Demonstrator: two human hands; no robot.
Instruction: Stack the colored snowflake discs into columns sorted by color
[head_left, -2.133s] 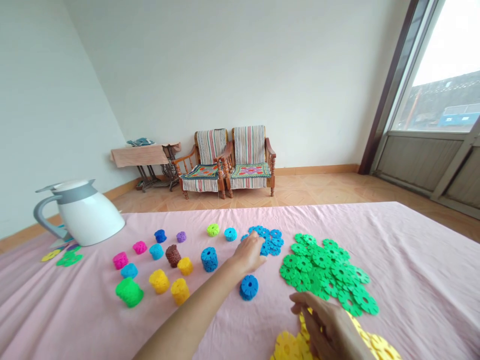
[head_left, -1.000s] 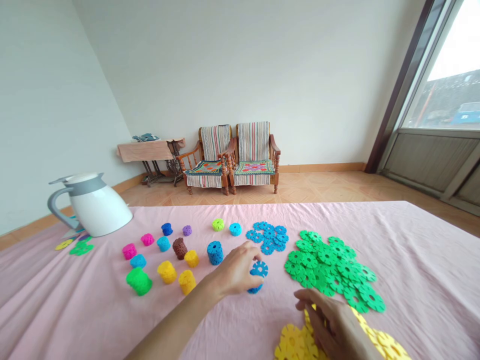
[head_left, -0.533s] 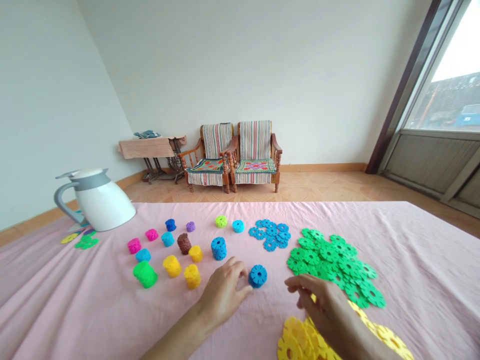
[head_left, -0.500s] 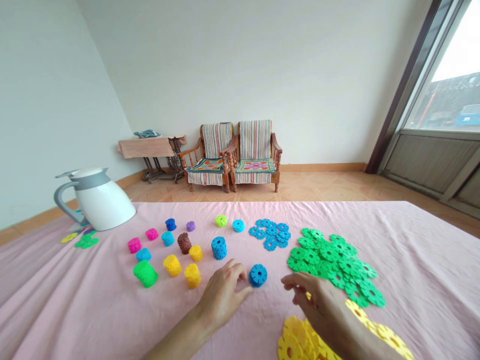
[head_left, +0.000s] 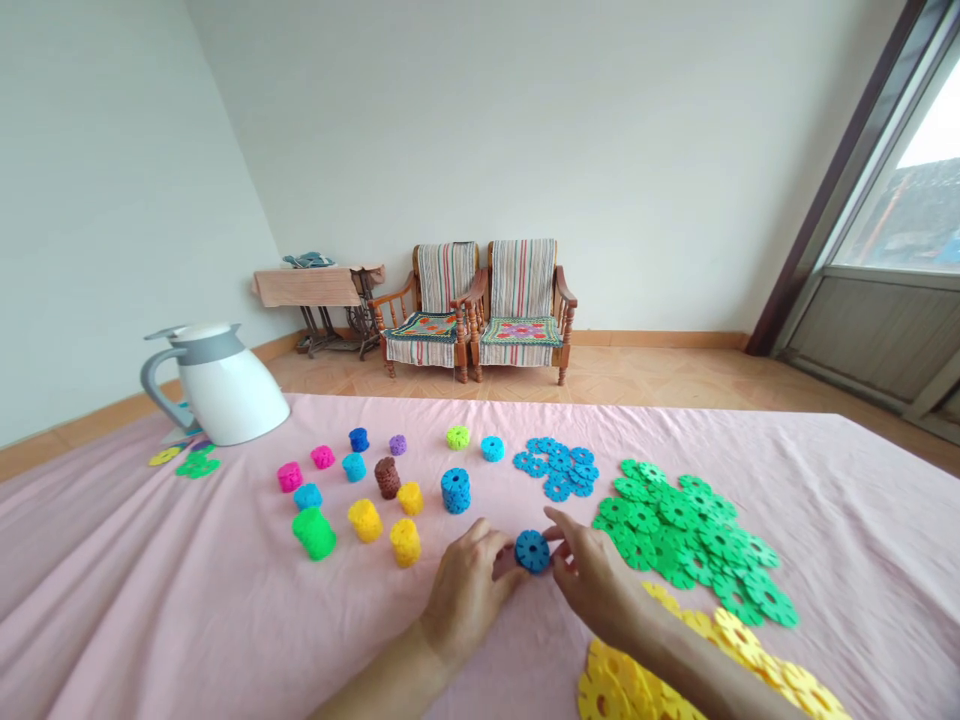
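A short stack of blue notched discs (head_left: pixel 532 551) stands on the pink cloth between my two hands. My left hand (head_left: pixel 474 575) is at its left side, thumb and fingers curved around that edge. My right hand (head_left: pixel 589 570) touches its right side with the fingertips. Behind my left hand stands a taller blue stack (head_left: pixel 456 491). Loose blue discs (head_left: pixel 559 468) lie farther back, a heap of green discs (head_left: pixel 690 540) is to the right, and yellow discs (head_left: pixel 619 685) lie partly under my right forearm.
Several small stacks stand at the left, among them green (head_left: pixel 314 534), yellow (head_left: pixel 365 520) and brown (head_left: pixel 387 478) ones. A white jug (head_left: pixel 232 395) is at the far left of the cloth (head_left: pixel 225 600). Two wooden chairs (head_left: pixel 523 290) stand beyond the table.
My right hand has moved left to the side of the blue stack, and my left hand has closed in on its other side. The whole view has shifted slightly.
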